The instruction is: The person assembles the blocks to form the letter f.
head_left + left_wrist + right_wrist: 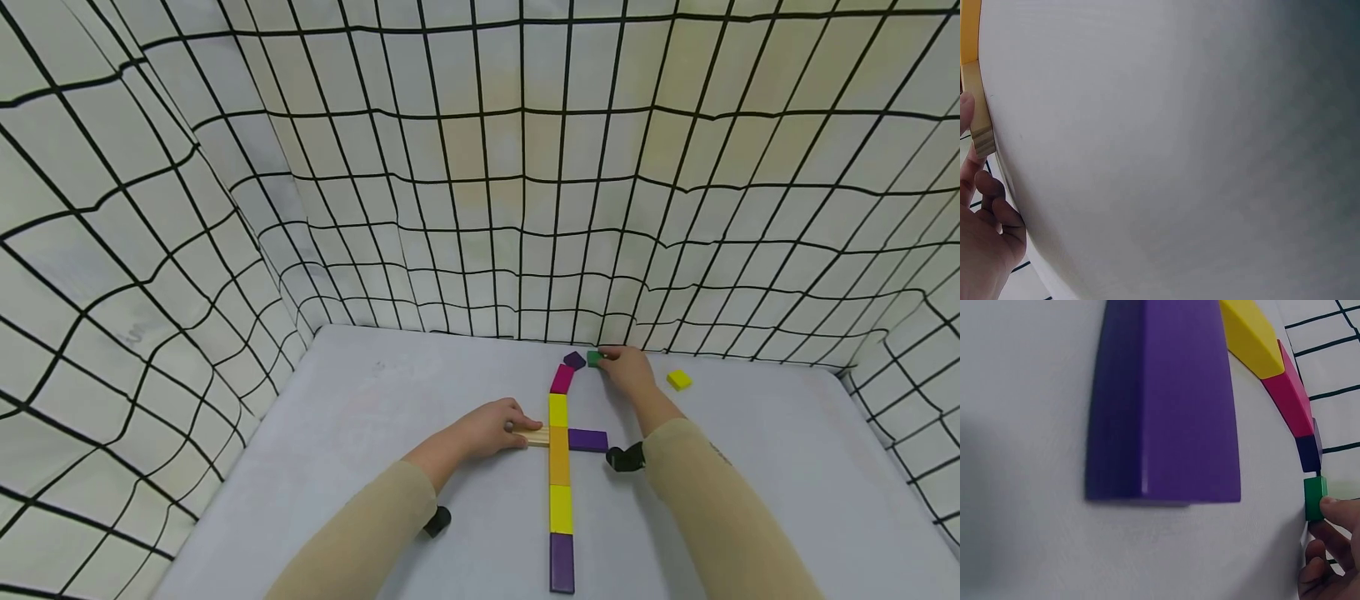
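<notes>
The right hand's fingertips (1329, 506) pinch a small green block (594, 358) at the far end of the table, close to the gridded back wall. The green block sits just beside a small dark purple block (574, 360), which caps the curved top of a line of blocks. The right hand (628, 372) lies flat and low over the table, wrist toward the person.

The left hand (491, 428) has its fingers curled over a plain wooden block (534, 437), thumb and fingertips pressing on its near end. That wooden block lies flat and touches the left side of an orange block (559, 455) in the line.

From the far end the line runs: dark purple, magenta block (562, 379), yellow block (558, 410), orange, a 2nd yellow block (561, 508), then a long purple block (562, 562) nearest the person. A purple crossbar block (587, 440) lies against the orange block's right side, opposite the wooden one.

A loose yellow block (678, 380) rests apart, right of the right hand. All stand on a grey table (375, 433) walled by white cloth with a black grid (480, 208).
</notes>
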Tool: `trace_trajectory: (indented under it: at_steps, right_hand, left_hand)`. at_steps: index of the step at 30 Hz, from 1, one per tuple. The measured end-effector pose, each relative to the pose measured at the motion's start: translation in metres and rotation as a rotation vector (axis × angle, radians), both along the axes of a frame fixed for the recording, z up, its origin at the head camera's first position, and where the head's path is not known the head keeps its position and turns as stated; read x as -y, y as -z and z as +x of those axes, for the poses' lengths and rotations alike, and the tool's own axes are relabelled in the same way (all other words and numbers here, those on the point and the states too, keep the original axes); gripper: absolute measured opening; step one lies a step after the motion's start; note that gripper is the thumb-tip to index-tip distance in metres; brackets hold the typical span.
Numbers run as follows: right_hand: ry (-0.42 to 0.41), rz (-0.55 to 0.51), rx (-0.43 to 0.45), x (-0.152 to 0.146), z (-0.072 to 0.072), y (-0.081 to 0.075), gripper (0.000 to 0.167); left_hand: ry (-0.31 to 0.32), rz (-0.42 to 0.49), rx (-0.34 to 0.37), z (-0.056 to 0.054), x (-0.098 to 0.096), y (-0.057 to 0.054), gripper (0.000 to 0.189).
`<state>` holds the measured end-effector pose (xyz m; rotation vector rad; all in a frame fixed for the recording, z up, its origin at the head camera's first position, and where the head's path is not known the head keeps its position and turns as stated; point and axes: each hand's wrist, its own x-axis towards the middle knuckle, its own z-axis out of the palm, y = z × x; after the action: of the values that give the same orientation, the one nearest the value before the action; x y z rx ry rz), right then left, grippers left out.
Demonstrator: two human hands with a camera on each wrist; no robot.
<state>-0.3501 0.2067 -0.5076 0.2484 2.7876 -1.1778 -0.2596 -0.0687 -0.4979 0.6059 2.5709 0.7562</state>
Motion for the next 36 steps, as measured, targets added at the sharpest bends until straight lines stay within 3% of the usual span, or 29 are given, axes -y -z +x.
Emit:
trace_trajectory:
  at_steps: [23,36]
  right_hand:
    - [0.005,0.017,-0.014,0.0075,0.0011,-0.0052,0.037]
    - [-0.022,0.006,-0.039,0.0067,-0.0006,-0.002,0.037]
  left_hand:
    - [0.021,-0.014,-0.024,-0.0022,0.0007,0.0048,0.037]
    - [0.018,0.0,-0.01,-0.0006,0.001,0.0019,0.037]
